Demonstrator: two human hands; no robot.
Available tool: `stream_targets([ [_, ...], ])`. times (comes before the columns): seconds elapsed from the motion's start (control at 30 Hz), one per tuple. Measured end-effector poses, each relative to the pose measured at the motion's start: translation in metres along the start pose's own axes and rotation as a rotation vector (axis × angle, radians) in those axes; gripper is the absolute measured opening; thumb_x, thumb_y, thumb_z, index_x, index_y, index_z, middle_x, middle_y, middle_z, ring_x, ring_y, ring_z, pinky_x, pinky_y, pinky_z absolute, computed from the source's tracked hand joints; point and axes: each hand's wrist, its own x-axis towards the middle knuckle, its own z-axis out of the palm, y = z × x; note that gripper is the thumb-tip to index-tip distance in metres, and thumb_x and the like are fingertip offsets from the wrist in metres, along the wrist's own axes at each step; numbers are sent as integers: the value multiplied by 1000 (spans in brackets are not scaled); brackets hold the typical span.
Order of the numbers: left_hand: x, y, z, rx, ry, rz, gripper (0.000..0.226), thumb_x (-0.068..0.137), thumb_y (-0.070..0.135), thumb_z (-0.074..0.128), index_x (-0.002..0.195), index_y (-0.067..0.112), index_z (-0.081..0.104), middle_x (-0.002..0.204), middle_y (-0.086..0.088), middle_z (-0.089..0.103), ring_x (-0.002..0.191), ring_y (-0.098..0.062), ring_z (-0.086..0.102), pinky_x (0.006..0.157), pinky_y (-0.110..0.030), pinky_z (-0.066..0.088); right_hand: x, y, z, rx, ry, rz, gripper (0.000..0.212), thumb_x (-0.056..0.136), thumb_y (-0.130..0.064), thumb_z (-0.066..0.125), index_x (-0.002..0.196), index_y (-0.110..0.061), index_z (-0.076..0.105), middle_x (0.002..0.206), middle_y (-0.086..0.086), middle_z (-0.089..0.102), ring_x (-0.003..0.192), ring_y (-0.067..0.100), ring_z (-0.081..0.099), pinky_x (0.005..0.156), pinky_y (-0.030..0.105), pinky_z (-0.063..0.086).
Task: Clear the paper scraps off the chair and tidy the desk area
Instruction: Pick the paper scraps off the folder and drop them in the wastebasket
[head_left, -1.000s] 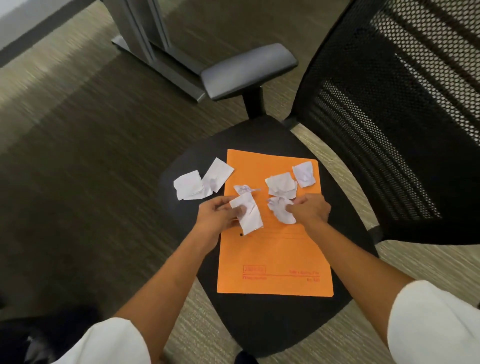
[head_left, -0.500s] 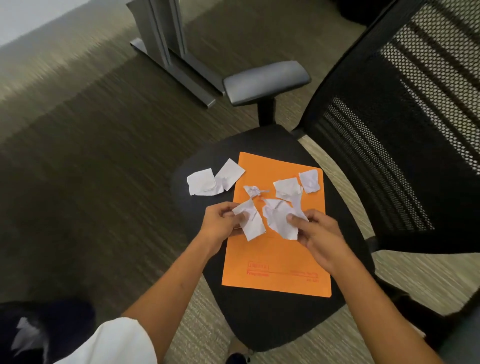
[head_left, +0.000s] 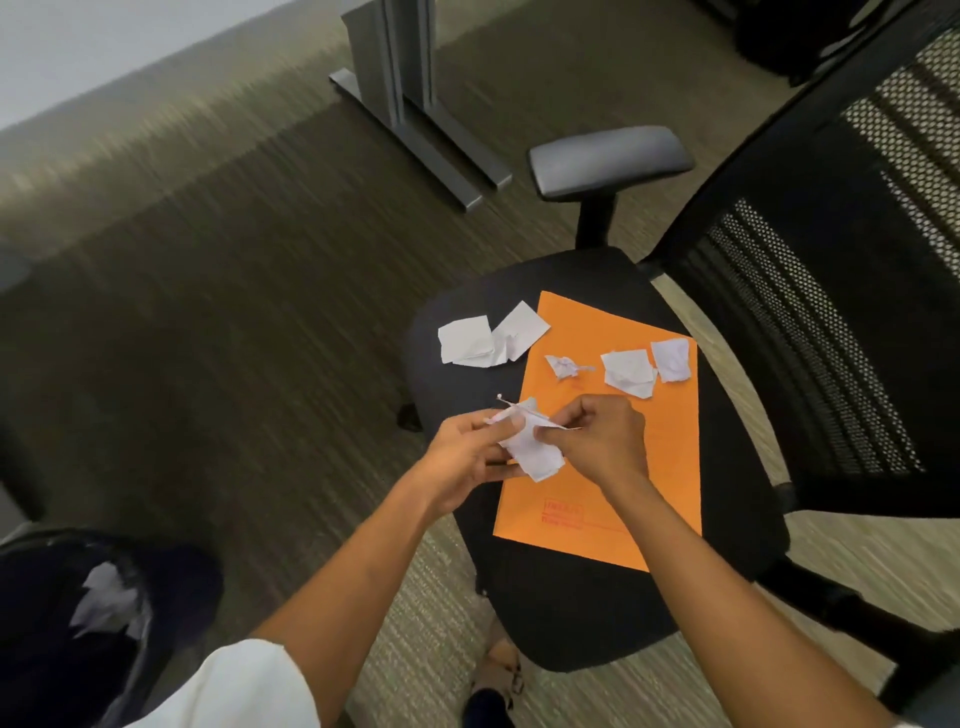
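— Orange folder (head_left: 644, 467) lies flat on the black chair seat (head_left: 727, 519), right?

— Yes, with red print near its close edge. Both hands meet above its left edge, raised off the seat.

— What do they hold?

— A wad (head_left: 532, 449) of white crumpled paper. The left hand (head_left: 467, 457) has fingers curled round it from the left; the right hand (head_left: 597, 441) pinches it from the right. Both are closed on that same wad.

— Any scraps left on the chair?

— Several. Two flat scraps (head_left: 491, 341), overlapping, lie on the bare seat just left of the folder's far corner. On the folder itself sit a small crumpled bit (head_left: 563, 366), a larger scrap (head_left: 629, 373) to its right, and another piece (head_left: 672, 359) touching that one by the far right corner.

— And around the chair?

— Its mesh back (head_left: 831, 312) rises at right, with one armrest (head_left: 608, 161) beyond the seat. A grey desk leg (head_left: 410, 98) stands on the carpet (head_left: 208, 312) farther off. At lower left there is a dark bin (head_left: 78, 623) with white paper inside, well apart from the hands.

— Sleeves?

— White, short, at the left arm (head_left: 234, 691).
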Motion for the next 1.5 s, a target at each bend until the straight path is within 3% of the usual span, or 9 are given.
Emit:
stream_targets([
  [0.1, -8, -4, -7, 103, 148, 71, 17, 89, 1, 67, 106, 4, 71, 102, -15, 75, 95, -31, 73, 72, -36, 61, -4, -6, 8, -20, -60, 27, 24, 63, -27, 92, 58, -30, 69, 66, -14, 70, 64, 7, 68, 60, 25, 53],
  [0.2, -12, -4, -15, 102, 259, 93, 15, 89, -4, 66, 99, 5, 71, 101, -14, 75, 96, -30, 73, 74, -39, 61, -7, -10, 8, -12, -143, 69, 18, 64, -37, 91, 64, -30, 75, 61, -15, 69, 65, 11, 66, 65, 36, 56],
  [0.33, -20, 1, -35, 86, 326, 127, 17, 89, -3, 66, 102, 6, 71, 107, -17, 74, 100, -31, 72, 80, -45, 61, -11, -25, 8, 29, -240, 104, 22, 60, -43, 92, 67, -27, 78, 61, -13, 66, 67, 9, 60, 60, 33, 48],
  [0.53, -38, 7, -58, 49, 213, 190, 19, 90, 0, 66, 105, 10, 72, 101, -12, 77, 92, -26, 75, 69, -34, 61, -22, -61, 37, -176, -497, 77, 47, 61, -37, 93, 78, 2, 74, 68, 9, 60, 62, 16, 58, 63, 32, 46],
  [0.67, -54, 11, -75, 56, 116, 190, 26, 80, -2, 72, 96, 17, 79, 103, -14, 77, 93, -27, 74, 74, -37, 61, -26, -81, 56, -375, -556, -1, 48, 63, -46, 90, 71, -1, 74, 63, 5, 62, 87, 29, 70, 71, 36, 44],
  [0.87, -75, 13, -108, -53, 44, 187, 28, 81, -4, 73, 107, 7, 74, 106, -19, 75, 94, -29, 74, 78, -37, 61, -26, -100, 82, -517, -607, 34, 64, 63, -56, 86, 81, 4, 75, 71, 9, 65, 71, 18, 57, 70, 32, 38],
  [1.03, -86, 15, -121, -90, 62, 171, 28, 73, 0, 79, 101, 5, 74, 98, -16, 76, 88, -26, 75, 72, -33, 61, -26, -109, 102, -472, -615, 121, 45, 50, -42, 96, 70, -8, 74, 63, -2, 67, 40, 0, 60, 34, 13, 37],
  [1.17, -89, 12, -126, -84, 225, 205, 16, 81, -7, 73, 84, 8, 75, 83, -9, 77, 74, -20, 75, 60, -30, 59, -31, -116, 115, -531, -632, 52, 45, 46, -49, 96, 69, -18, 71, 74, -4, 69, 62, 4, 63, 45, 19, 41],
  [1.5, -130, 5, -205, -426, 562, 218, 17, 86, -6, 67, 100, 4, 66, 92, -8, 78, 84, -21, 76, 62, -30, 60, -37, -111, 104, 80, -588, 202, 67, 45, -68, 83, 95, -24, 77, 97, -4, 78, 95, 13, 73, 70, 26, 57],
])
